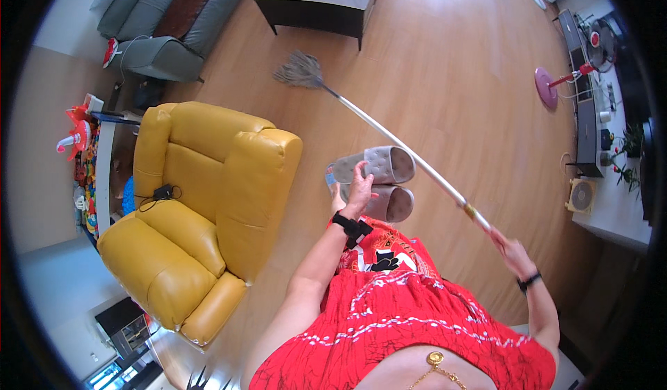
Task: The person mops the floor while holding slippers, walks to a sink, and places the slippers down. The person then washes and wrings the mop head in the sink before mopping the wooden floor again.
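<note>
Grey-headed mop (375, 125) on wooden floor (458, 77), right hand (513, 254) gripping it; left hand (360, 190), loosely spread over grey slippers (379, 160), could usefully steady the handle (436, 176).

Red garment (410, 313), white dotted bands
Black straps (352, 227) on both wrists, the left bulkier; gold chain (455, 377), round pendant (435, 358).

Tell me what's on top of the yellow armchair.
A small corded black box lies on the yellow armchair; the chair's surface directly beneath it is covered and cannot be seen.
</note>
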`<state>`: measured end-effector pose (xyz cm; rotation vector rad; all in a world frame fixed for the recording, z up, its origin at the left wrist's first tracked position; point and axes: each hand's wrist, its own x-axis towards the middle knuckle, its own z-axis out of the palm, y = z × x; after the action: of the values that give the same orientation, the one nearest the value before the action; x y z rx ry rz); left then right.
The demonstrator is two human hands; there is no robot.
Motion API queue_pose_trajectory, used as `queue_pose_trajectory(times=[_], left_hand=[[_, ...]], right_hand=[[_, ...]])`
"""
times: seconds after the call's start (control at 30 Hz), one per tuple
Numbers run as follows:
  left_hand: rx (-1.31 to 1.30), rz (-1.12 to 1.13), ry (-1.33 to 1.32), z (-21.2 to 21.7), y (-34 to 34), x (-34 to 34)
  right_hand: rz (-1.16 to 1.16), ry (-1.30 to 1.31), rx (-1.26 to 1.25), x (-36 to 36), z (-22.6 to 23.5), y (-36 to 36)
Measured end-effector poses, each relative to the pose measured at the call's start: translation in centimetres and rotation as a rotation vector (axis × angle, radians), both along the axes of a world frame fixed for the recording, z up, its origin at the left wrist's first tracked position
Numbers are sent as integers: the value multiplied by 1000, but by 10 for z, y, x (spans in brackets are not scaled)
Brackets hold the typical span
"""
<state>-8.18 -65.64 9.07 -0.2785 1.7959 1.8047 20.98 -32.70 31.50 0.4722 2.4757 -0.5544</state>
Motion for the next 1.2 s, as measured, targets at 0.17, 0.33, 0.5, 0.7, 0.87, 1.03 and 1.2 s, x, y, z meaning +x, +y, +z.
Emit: queue_pose_trajectory(times=[0.17, 0.33, 0.5, 0.7, 0.87, 1.03, 1.2], left_hand=[[34, -183, -131, -28, 41, 40], [68, -201, -140, -18, 26, 48], [98, -211, -148, -4, -18, 24], [114, -149, -146, 23, -86, -20], [146, -89, -151, 43, -144, -45], [132, -42, -134, 64, -174, -55], [94, -104, -129, 57, -159, -38]], right_hand=[[-111, -22, 33, 166, 76, 21], [112, -54, 182, 132, 72, 29], [281, 86, 132, 15, 30, 30], [288, 140, 51, -169, -64, -9], [285, 194, -80, -327, -118, -123], [137, 88, -169, -370, -154, -201], [-57, 166, 36, -277, -172, -164]])
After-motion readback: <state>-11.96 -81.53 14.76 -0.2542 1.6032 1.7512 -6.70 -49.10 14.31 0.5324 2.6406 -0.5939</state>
